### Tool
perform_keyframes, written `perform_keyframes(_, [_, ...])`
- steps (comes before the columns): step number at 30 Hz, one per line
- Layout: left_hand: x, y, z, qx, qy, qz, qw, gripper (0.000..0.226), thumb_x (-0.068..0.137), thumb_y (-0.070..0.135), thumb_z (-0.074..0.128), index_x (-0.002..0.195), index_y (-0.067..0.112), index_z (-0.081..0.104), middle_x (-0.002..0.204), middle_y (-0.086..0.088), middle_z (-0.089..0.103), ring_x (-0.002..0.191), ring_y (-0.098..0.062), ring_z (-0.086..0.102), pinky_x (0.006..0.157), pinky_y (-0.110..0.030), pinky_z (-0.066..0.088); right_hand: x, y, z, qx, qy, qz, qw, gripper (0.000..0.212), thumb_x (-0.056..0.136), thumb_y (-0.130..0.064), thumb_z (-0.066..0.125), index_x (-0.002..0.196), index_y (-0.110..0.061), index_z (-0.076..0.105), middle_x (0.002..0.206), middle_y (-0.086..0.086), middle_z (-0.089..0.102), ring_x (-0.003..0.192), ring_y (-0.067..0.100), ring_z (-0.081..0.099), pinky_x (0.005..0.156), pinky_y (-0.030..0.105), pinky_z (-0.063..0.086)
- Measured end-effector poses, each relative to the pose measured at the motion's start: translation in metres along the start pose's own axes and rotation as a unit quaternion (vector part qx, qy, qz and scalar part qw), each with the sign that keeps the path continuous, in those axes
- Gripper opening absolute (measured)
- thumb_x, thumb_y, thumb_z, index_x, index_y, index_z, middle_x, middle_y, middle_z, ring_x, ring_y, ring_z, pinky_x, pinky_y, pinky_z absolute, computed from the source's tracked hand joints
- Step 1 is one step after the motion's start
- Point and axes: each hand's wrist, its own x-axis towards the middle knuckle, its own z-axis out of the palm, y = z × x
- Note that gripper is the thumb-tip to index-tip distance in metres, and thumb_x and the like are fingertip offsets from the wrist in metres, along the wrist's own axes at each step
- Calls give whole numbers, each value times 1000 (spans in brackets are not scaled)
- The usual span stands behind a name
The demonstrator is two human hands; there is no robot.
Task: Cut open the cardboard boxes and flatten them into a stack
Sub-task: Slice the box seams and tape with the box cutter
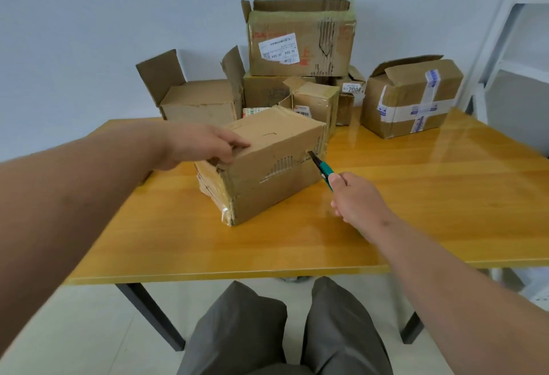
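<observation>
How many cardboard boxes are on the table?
7: front box; open box rear left; top box on lower box; small box; labelled box; taped box right. More may hide behind.

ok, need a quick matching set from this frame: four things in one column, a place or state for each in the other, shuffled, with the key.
Things
1. left hand
2. green utility knife
3. box with blue-printed white tape
4. box with white shipping label

Place or state
A. top of the pile at the back, flaps open
B. resting on the top near corner of the front box
C. on the table at the right, apart from the pile
D. held in the right hand, blade at the front box's taped seam

Pairs: 1-B, 2-D, 3-C, 4-A
</observation>
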Motion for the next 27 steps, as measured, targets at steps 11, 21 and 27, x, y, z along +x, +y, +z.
perform_keyframes(11, [-19,-6,-8,203,5,6,979,59,82,58,57,137,57,38,147,8,44,128,-19,42,106,-38,31,-18,-2,-1,33,-29,6,999,35,106,-40,32,104,-17,58,102,17,67,83,31,62,81,50,54])
perform_keyframes(21, [1,0,25,284,95,40,953,90,69,80,35,150,40,31,128,6,36,116,-17,40,104,-40,39,-35,-4,3,95,-37,-24,994,26,107,-34,30,118,-25,52,86,3,61,76,19,57,78,48,54])
perform_keyframes(27, [3,-5,14,229,32,36,972,66,89,57,50,150,45,25,139,12,26,125,-16,32,113,-38,26,-55,-8,17,91,-52,-76,992,41,108,-35,27,146,-30,40,87,-5,58,75,14,58,73,42,54])
